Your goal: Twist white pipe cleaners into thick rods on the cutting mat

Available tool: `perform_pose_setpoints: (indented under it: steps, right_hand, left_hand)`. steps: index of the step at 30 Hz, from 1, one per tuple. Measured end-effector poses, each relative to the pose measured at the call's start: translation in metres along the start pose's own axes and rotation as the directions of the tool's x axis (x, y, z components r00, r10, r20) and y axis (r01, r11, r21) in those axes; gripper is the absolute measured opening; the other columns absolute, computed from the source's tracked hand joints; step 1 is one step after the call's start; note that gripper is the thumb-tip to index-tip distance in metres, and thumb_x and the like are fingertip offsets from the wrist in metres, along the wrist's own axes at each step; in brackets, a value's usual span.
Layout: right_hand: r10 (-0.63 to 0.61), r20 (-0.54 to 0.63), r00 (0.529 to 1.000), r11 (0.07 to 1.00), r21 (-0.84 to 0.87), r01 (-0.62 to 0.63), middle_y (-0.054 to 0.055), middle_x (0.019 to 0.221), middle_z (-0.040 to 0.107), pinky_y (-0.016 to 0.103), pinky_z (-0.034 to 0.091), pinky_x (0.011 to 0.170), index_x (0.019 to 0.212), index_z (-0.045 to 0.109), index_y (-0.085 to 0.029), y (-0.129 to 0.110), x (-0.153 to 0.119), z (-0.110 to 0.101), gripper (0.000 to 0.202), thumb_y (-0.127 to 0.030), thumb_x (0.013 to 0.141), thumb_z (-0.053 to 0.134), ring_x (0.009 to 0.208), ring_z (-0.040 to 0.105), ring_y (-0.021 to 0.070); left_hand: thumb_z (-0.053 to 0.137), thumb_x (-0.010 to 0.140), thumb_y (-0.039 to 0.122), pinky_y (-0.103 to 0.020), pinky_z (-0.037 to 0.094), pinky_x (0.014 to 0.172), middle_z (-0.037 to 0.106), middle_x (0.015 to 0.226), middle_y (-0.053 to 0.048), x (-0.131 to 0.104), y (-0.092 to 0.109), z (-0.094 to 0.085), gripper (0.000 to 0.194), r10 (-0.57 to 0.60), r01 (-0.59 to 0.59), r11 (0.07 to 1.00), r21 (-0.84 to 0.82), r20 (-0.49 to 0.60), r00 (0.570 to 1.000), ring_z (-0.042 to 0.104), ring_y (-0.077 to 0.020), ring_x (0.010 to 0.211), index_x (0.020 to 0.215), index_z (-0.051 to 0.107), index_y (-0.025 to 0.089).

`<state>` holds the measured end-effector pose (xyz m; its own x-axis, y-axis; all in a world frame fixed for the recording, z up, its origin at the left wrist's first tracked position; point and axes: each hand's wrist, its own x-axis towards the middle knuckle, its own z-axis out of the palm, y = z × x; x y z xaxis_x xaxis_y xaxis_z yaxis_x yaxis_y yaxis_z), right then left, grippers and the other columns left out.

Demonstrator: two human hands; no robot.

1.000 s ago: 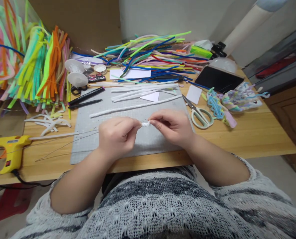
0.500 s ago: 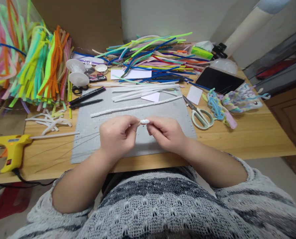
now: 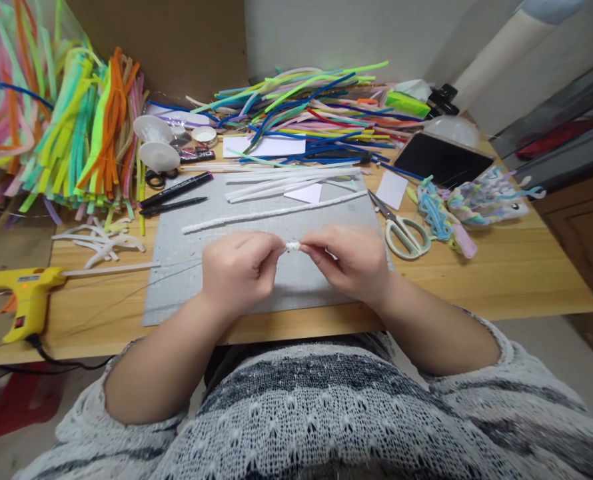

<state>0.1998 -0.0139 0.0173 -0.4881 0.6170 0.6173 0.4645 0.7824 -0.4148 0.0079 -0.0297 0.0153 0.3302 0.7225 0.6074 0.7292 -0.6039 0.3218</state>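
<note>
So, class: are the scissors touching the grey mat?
Apart. In the head view the scissors lie on bare wood just off the mat's right edge.

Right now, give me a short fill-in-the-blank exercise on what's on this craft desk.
1. Both hands pinch a small white pipe cleaner piece above the ____ cutting mat.
2. The glue gun at the desk's left edge is ____.
3. The scissors lie to the ____ of the mat.

Missing words: grey; yellow; right
</note>
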Motion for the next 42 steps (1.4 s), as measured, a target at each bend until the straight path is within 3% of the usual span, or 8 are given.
perform_pose_setpoints:
  steps: [5,8,14,19,23,29,35,42]
  right_hand:
    - [0.282,0.162,0.946,0.85,0.414,-0.324,0.0,0.068,0.063,0.021,0.042,0.055,0.078,0.064,-0.016,0.005,0.007,0.003,0.016,-0.027,0.085,0.057,0.059,0.055,0.0085]
    - [0.317,0.242,0.917,0.773,0.494,-0.398,-0.002,0.06,0.058,0.019,0.04,0.051,0.079,0.064,-0.015,0.006,0.006,0.01,0.019,-0.03,0.086,0.054,0.053,0.051,0.0069]
    - [0.115,0.095,0.989,0.98,0.151,-0.128,0.002,0.072,0.065,0.022,0.041,0.06,0.089,0.065,-0.016,-0.004,-0.006,0.018,0.019,-0.023,0.089,0.048,0.062,0.055,0.0088]
    - [-0.059,0.094,0.994,0.989,-0.131,0.072,0.0,0.06,0.059,0.025,0.035,0.055,0.076,0.063,-0.017,-0.01,-0.008,0.011,0.021,-0.022,0.088,0.047,0.057,0.051,0.0103]
    - [0.077,0.041,0.996,0.996,0.047,-0.079,0.001,0.065,0.062,0.023,0.038,0.057,0.079,0.065,-0.017,-0.003,0.0,0.004,0.017,-0.025,0.087,0.052,0.059,0.052,0.0095]
    - [0.303,0.273,0.913,0.802,0.445,-0.399,0.001,0.069,0.064,0.021,0.041,0.057,0.077,0.066,-0.014,0.009,0.004,0.01,0.017,-0.027,0.084,0.056,0.063,0.056,0.0094]
    - [0.183,0.176,0.967,0.949,0.225,-0.221,-0.001,0.06,0.056,0.021,0.035,0.055,0.071,0.065,-0.015,0.003,-0.003,0.019,0.023,-0.026,0.087,0.052,0.056,0.048,0.0072]
    - [0.139,0.102,0.985,0.978,0.139,-0.153,0.002,0.075,0.067,0.022,0.042,0.062,0.086,0.067,-0.016,0.002,-0.006,0.022,0.019,-0.022,0.088,0.049,0.064,0.057,0.0089]
  left_hand:
    - [0.055,0.08,0.019,-0.023,0.046,0.058,0.068,0.067,0.001,0.0,-0.001,-0.004,0.011,0.052,-0.049,0.994,-0.093,0.028,0.998,0.061,-0.0118,0.06,0.074,0.063,0.02]
    - [0.055,0.08,0.019,-0.023,0.046,0.057,0.067,0.064,0.001,-0.001,-0.001,-0.005,0.01,-0.006,0.004,0.996,-0.089,-0.021,1.0,0.06,-0.0118,0.057,0.073,0.063,0.021]
    - [0.058,0.078,0.019,-0.024,0.043,0.055,0.067,0.065,0.001,-0.001,-0.001,0.0,0.007,-0.104,0.104,0.995,-0.013,-0.083,0.991,0.06,-0.0125,0.058,0.073,0.062,0.02]
    - [0.054,0.077,0.015,-0.024,0.04,0.054,0.066,0.064,0.001,0.0,-0.003,0.003,0.01,-0.005,0.008,0.996,0.088,-0.03,1.0,0.06,-0.0134,0.059,0.071,0.062,0.019]
    - [0.052,0.077,0.013,-0.024,0.039,0.053,0.066,0.063,0.001,-0.001,-0.002,0.003,0.013,0.145,-0.147,0.985,0.086,0.031,0.989,0.058,-0.0127,0.057,0.07,0.061,0.019]
    - [0.055,0.077,0.012,-0.023,0.042,0.056,0.068,0.068,0.001,-0.002,-0.002,0.003,0.009,0.137,-0.137,0.991,0.005,-0.049,0.989,0.06,-0.012,0.06,0.075,0.061,0.019]
    - [0.055,0.079,0.015,-0.024,0.041,0.057,0.066,0.067,0.001,-0.002,-0.003,0.006,0.007,-0.007,0.01,0.999,0.041,-0.059,0.998,0.059,-0.0124,0.062,0.074,0.06,0.018]
    - [0.06,0.08,0.02,-0.023,0.043,0.059,0.058,0.075,-0.002,0.002,-0.007,0.007,0.012,-0.163,0.154,0.981,-0.118,-0.066,0.984,0.053,-0.0119,0.066,0.071,0.053,0.016]
